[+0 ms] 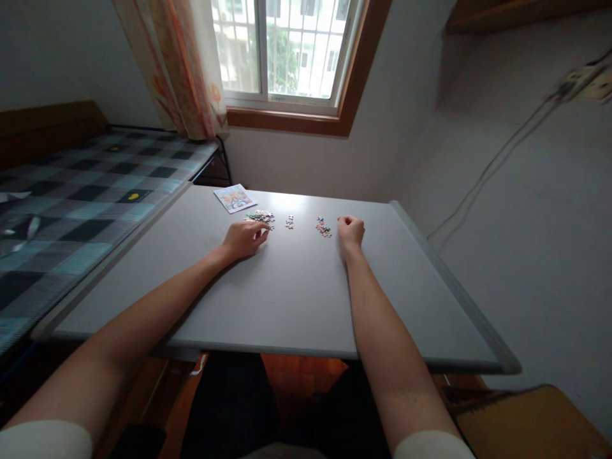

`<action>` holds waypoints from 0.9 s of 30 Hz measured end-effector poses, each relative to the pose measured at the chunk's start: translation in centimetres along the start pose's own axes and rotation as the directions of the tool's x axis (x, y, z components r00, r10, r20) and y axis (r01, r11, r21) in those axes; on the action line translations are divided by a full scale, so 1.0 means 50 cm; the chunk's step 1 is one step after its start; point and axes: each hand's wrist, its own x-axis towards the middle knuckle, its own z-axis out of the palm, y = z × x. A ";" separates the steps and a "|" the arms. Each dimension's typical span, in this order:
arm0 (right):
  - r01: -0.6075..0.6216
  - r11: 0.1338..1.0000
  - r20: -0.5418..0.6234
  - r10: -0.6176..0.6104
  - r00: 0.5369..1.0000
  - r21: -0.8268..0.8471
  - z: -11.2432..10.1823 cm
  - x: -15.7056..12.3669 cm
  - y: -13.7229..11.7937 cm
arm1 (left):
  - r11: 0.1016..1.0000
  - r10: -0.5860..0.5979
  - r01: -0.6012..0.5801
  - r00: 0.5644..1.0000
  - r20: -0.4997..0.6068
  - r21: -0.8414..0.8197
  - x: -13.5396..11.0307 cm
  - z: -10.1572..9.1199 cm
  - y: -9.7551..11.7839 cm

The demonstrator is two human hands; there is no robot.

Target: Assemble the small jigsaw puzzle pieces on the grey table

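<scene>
Over the near edge of a loose heap of jigsaw pieces, my left hand rests with bent fingers. Its index fingertip is at a piece on the heap's edge, and thumb and index stand a little apart. A short joined strip of jigsaw pieces lies by itself right of the heap. Farther right is a small cluster of colourful jigsaw pieces. Just beside that cluster my right hand sits on the table as a fist, nothing showing in it.
A square printed picture card lies behind the heap on the grey-white table. To the left stands a bed with a checked cover. A window is ahead, a wall with a cable to the right.
</scene>
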 end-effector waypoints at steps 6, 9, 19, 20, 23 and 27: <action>0.131 0.988 0.105 -0.139 0.985 0.083 0.020 -0.024 -0.029 | 0.938 -0.335 0.342 0.936 -0.108 0.054 0.002 0.002 -0.015; 0.297 0.946 0.208 -0.319 0.925 0.130 0.038 -0.048 -0.046 | 0.926 -0.359 0.365 0.930 -0.076 0.100 0.001 0.003 -0.014; 0.599 0.779 0.498 -0.599 0.626 0.185 0.080 -0.109 -0.055 | 0.999 -0.047 0.046 0.997 0.058 0.026 0.002 0.016 -0.017; 0.597 0.781 0.502 -0.597 0.626 0.185 0.082 -0.110 -0.054 | 0.999 -0.027 0.025 0.997 0.070 0.031 0.002 0.018 -0.015; 0.579 0.794 0.506 -0.581 0.637 0.183 0.086 -0.111 -0.051 | 0.999 -0.038 0.033 0.992 0.121 0.043 -0.001 0.020 -0.011; 0.567 0.803 0.516 -0.570 0.640 0.183 0.086 -0.110 -0.051 | 0.999 -0.039 0.034 0.989 0.144 0.039 -0.003 0.017 -0.008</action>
